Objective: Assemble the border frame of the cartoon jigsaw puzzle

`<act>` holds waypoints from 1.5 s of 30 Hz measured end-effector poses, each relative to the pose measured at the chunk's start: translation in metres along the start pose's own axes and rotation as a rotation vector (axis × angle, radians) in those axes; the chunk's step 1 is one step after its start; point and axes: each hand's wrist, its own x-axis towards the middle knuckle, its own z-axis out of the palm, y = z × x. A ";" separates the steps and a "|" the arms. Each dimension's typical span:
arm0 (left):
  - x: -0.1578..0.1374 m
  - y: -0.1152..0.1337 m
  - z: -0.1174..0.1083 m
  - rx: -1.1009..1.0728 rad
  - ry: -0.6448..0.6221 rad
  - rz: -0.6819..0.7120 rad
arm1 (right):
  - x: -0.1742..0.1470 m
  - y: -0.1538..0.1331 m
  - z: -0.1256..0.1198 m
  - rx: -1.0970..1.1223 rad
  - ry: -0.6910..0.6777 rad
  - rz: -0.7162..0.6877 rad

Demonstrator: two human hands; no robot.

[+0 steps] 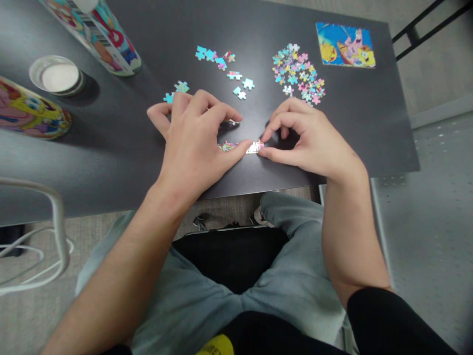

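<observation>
A short strip of joined jigsaw puzzle pieces [254, 147] lies near the table's front edge. My right hand [301, 133] pinches a jigsaw puzzle piece at the strip's right end between thumb and fingertips. Over the strip's left part spreads my left hand [195, 130], fingers apart, its thumb tip touching the strip's top. Under that hand some of the strip is hidden. A pale puzzle piece [233, 122] shows by the left index fingertip; whether they touch is unclear. Past the left knuckles lie a few blue pieces [181, 87], partly covered.
A heap of loose puzzle pieces [299, 71] lies beyond my right hand, with several scattered pieces [210, 55] left of it. A cartoon picture card [346, 45] is at the far right. Two printed tubes [33, 111] and a round lid [59, 76] occupy the left.
</observation>
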 end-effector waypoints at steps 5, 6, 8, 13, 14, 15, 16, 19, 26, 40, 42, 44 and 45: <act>0.001 0.003 -0.002 0.007 -0.014 -0.017 | 0.001 -0.006 -0.001 -0.004 0.009 0.039; 0.001 0.004 -0.002 0.011 -0.021 -0.026 | 0.002 -0.006 0.000 -0.001 0.007 0.044; 0.001 0.005 -0.002 0.019 -0.028 -0.039 | 0.003 -0.005 0.002 0.010 -0.005 0.039; -0.001 0.007 0.000 0.017 0.007 -0.035 | 0.004 -0.001 0.002 0.021 0.023 0.022; -0.001 0.007 -0.001 0.011 0.015 -0.039 | 0.004 0.000 0.002 0.027 0.033 0.022; -0.001 0.007 -0.004 0.003 0.025 -0.043 | 0.004 0.000 0.001 0.035 0.042 0.021; -0.001 0.007 -0.007 -0.005 0.029 -0.049 | 0.005 0.000 0.000 0.044 0.048 0.018; 0.002 -0.002 -0.022 -0.025 0.052 -0.065 | 0.008 0.001 -0.001 0.060 0.035 -0.001; 0.005 -0.066 -0.059 -0.126 0.140 -0.121 | 0.013 0.013 0.002 0.073 0.037 -0.055; -0.007 -0.090 -0.072 -0.239 -0.140 -0.077 | 0.046 0.004 0.039 0.017 0.176 -0.038; -0.007 -0.090 -0.071 -0.240 -0.160 -0.068 | 0.051 0.003 0.040 0.037 0.168 -0.053; -0.007 -0.089 -0.071 -0.242 -0.165 -0.058 | 0.053 0.004 0.038 0.049 0.136 -0.060; -0.007 -0.089 -0.072 -0.245 -0.166 -0.054 | 0.054 0.004 0.036 0.048 0.119 -0.061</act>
